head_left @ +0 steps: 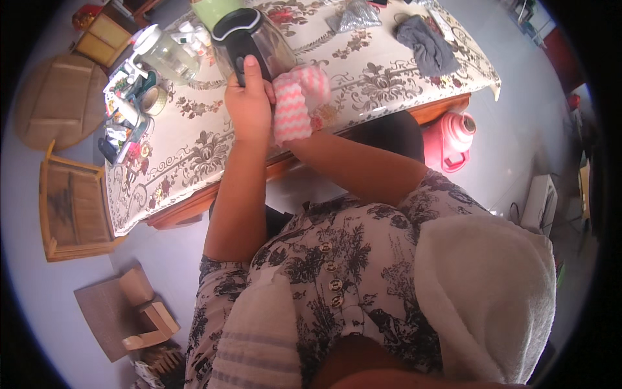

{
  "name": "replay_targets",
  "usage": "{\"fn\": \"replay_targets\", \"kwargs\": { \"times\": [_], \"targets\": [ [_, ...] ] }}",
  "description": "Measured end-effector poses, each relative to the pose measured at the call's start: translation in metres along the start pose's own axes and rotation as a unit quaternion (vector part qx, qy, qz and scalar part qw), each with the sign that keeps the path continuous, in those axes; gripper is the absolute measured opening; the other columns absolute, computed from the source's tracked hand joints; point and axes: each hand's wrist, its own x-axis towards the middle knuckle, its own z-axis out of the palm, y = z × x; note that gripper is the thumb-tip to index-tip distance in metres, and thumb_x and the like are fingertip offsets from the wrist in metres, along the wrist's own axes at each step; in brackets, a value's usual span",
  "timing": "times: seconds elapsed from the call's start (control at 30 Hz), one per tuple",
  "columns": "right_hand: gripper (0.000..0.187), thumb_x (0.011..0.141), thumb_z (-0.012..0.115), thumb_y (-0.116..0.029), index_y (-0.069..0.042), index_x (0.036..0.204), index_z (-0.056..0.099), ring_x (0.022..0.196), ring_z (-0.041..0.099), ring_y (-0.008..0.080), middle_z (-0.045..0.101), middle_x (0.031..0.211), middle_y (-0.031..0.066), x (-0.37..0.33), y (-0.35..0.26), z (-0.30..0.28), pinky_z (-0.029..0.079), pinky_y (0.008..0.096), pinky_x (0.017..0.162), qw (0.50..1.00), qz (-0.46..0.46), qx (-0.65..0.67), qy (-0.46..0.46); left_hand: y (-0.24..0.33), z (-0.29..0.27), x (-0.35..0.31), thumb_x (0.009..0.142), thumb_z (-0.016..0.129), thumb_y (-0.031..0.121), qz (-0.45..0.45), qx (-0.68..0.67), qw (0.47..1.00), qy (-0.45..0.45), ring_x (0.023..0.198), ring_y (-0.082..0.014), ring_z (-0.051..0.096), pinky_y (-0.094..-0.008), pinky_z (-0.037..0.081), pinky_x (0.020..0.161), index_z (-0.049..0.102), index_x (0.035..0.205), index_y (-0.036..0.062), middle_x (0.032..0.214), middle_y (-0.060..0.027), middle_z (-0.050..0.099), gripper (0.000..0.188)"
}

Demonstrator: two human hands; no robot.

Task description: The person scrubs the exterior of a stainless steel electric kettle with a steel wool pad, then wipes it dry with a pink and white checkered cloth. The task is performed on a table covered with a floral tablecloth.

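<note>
A clear glass jug [275, 45] with a black rim and black handle is tilted over the table, its top toward the far left. My left hand [249, 104] grips the handle, thumb laid along it. Against the jug's near right side sits a pink and white zigzag cloth [293, 107]. The cloth covers most of my right hand [297, 141], whose fingers are hidden under it. Behind the jug stands a light green container [215, 9], partly cut off by the frame's upper edge.
The table [369, 104] wears a floral cloth. Left on it are a lidded glass jar [170, 57], a roll of tape [153, 100] and small clutter. A grey cloth [427, 47] and silvery bag [356, 16] lie far right. A pink flask [448, 139], wooden stool [76, 201] and cardboard [107, 318] surround the table.
</note>
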Motion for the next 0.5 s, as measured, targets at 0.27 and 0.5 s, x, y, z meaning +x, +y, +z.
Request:
{"fn": "replay_targets", "kwargs": {
  "times": [0.27,0.5],
  "targets": [
    [0.027,0.090,0.055,-0.031,-0.007,0.103,0.056,0.073,0.053,0.0182,0.054,0.082,0.0054,0.096,-0.061,0.016,0.044,0.0301,0.061,0.995,-0.012,-0.056,-0.080,0.002,-0.010,0.003,0.096,0.052,0.048,-0.011,0.003,1.000,-0.010,0.046,-0.0136,0.051,-0.0266,0.043,0.048,0.048,0.067,0.0054,0.050,-0.0053,0.051,0.052],
    [0.027,0.091,0.055,-0.032,-0.006,0.098,0.057,0.070,0.054,0.0182,0.055,0.079,0.0052,0.167,-0.074,0.024,0.045,0.0297,0.060,0.995,-0.025,-0.049,-0.085,0.004,-0.004,-0.002,0.098,0.044,0.046,-0.001,0.036,0.999,-0.021,0.052,-0.0180,0.049,-0.0355,0.050,0.057,0.048,0.072,0.0040,0.058,-0.0086,0.049,0.050]
  ]
}}
